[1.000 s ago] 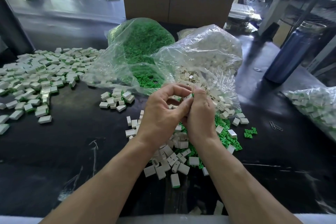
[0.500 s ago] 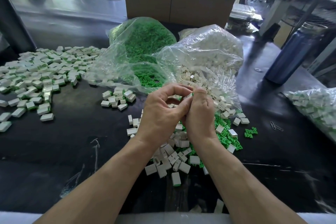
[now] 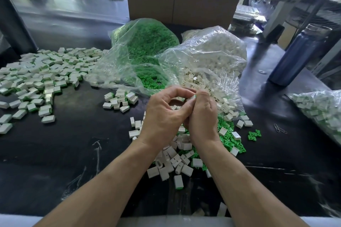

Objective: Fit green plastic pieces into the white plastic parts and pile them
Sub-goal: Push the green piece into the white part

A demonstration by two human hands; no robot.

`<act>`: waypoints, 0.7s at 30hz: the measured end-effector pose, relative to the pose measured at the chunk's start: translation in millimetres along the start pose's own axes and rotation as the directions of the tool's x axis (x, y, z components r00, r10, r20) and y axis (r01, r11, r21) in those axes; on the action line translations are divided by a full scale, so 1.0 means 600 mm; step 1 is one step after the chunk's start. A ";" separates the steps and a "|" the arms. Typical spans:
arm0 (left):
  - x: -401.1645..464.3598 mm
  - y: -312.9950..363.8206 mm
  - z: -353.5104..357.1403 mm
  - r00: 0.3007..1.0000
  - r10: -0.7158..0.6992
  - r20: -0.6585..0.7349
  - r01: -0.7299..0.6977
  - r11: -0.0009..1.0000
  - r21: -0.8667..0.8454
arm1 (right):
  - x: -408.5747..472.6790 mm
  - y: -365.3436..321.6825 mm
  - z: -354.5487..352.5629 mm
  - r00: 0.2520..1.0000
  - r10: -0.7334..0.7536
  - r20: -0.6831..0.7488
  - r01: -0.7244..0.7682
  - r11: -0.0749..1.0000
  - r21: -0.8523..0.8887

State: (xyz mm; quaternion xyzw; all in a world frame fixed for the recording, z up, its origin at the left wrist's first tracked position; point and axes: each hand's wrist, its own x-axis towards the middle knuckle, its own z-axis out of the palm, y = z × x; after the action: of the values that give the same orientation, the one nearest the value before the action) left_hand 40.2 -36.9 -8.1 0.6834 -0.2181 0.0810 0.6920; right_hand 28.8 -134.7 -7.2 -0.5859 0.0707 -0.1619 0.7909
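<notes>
Both hands meet before the clear bag of white plastic parts (image 3: pixel 212 55): left hand (image 3: pixel 164 116) and right hand (image 3: pixel 202 116) fingertips pinch one small white rectangular plastic part (image 3: pixel 192 97); green insert mostly hidden.

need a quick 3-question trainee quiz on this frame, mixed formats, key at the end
1. True or false: the bag of green pieces lies to the left of the bag of white parts.
2. Multiple choice: what stands at the right edge of the table? A) a red mug B) a blue bottle C) a yellow box
3. Fill in: the left hand and right hand meet above a loose heap of white parts and ____ pieces.

Key: 1 true; 2 B; 3 green. The pile of finished parts spreads over the table's left side, and both hands pinch a white part between them.
</notes>
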 end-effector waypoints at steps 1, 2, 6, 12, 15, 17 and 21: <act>0.000 0.000 -0.001 1.000 0.002 0.001 -0.002 1.000 0.008 | 0.000 0.000 0.000 1.000 -0.001 0.007 0.001 1.000 0.000; 0.001 -0.001 -0.001 1.000 0.001 0.004 -0.001 1.000 0.013 | 0.000 0.001 0.000 1.000 -0.003 0.014 0.003 1.000 0.000; 0.004 -0.001 -0.003 0.999 -0.041 0.021 0.041 0.999 0.003 | -0.004 -0.004 -0.014 0.998 0.007 0.056 -0.001 0.995 -0.098; 0.009 -0.008 -0.019 0.996 -0.071 -0.058 0.072 0.997 0.024 | 0.007 -0.014 -0.040 0.980 -0.191 0.057 0.199 0.927 -0.317; 0.012 -0.011 -0.028 0.992 -0.084 -0.096 0.090 0.994 0.060 | 0.007 -0.016 -0.042 0.962 -0.222 0.159 0.267 0.888 -0.374; 0.013 -0.010 -0.032 0.991 -0.094 -0.099 0.102 0.992 0.080 | 0.007 -0.015 -0.041 0.951 -0.243 0.189 0.303 0.842 -0.446; 0.011 -0.005 -0.033 0.989 -0.126 -0.076 0.134 0.985 0.110 | 0.008 -0.011 -0.040 0.956 -0.229 0.182 0.291 0.809 -0.510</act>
State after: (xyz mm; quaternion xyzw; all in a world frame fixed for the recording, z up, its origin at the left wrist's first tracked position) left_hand 51.0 -18.9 -7.2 0.7316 -0.1440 0.0716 0.6625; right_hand 24.8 -159.9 -7.9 -0.7941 -0.0126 -0.2094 0.5705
